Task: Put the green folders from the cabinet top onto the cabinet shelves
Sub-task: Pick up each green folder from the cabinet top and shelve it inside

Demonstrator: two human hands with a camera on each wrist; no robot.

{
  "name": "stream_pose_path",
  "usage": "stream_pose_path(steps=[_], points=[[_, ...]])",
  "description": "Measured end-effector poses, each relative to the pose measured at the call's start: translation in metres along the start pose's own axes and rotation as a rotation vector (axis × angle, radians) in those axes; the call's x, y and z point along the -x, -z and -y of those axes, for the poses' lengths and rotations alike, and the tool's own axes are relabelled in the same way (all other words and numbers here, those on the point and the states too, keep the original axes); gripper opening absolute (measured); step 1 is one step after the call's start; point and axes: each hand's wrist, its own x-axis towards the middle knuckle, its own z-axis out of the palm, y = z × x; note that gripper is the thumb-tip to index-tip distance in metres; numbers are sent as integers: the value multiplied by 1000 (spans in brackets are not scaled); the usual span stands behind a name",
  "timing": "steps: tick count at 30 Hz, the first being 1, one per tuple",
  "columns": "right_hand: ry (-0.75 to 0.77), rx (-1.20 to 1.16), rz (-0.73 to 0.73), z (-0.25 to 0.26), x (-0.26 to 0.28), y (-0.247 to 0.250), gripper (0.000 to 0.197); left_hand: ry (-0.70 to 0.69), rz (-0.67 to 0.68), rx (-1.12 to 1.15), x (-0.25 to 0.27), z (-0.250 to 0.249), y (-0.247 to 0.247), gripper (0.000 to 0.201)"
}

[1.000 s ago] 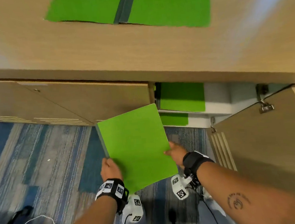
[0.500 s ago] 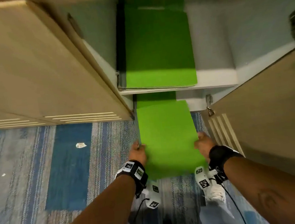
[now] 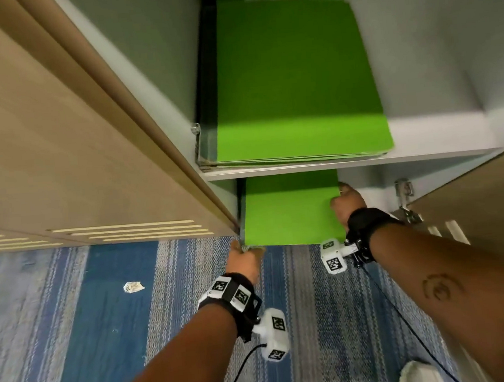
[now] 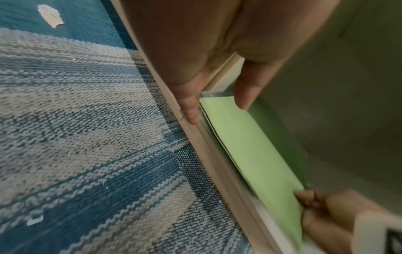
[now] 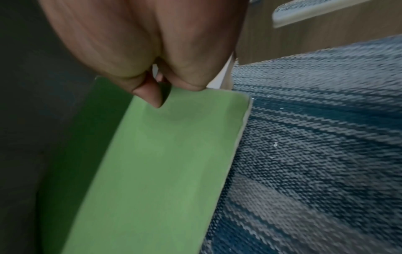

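A green folder (image 3: pixel 291 211) lies flat, mostly inside the cabinet's lower shelf, its near edge level with the cabinet front. My left hand (image 3: pixel 244 256) pinches its near-left corner; in the left wrist view my left hand (image 4: pixel 217 110) has its thumb over the folder (image 4: pixel 250 146) and a finger along the cabinet's bottom lip. My right hand (image 3: pixel 346 201) pinches the right edge, thumb on top of the folder (image 5: pixel 163 163), as the right wrist view of that hand (image 5: pixel 169 92) shows. A stack of green folders (image 3: pixel 297 96) fills the left of the upper shelf (image 3: pixel 436 134).
A closed wooden door (image 3: pixel 75 144) stands close on the left of the opening. The open door (image 3: pixel 472 203) and its metal hinge (image 3: pixel 405 197) are on the right. Blue striped carpet (image 3: pixel 105 338) with a paper scrap (image 3: pixel 133 287) lies below.
Both hands have carried the folder down from in front of the cabinet and slid it forward into the lower shelf. My view has dropped closer to the shelves.
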Motion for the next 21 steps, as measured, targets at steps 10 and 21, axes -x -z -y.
stream_pose_path(steps=[10,21], points=[[69,623,-22,25,-47,-15,18,26,35,171,-8,19,15,98],[55,573,8,8,-75,-37,39,42,32,128,-8,32,28,98]])
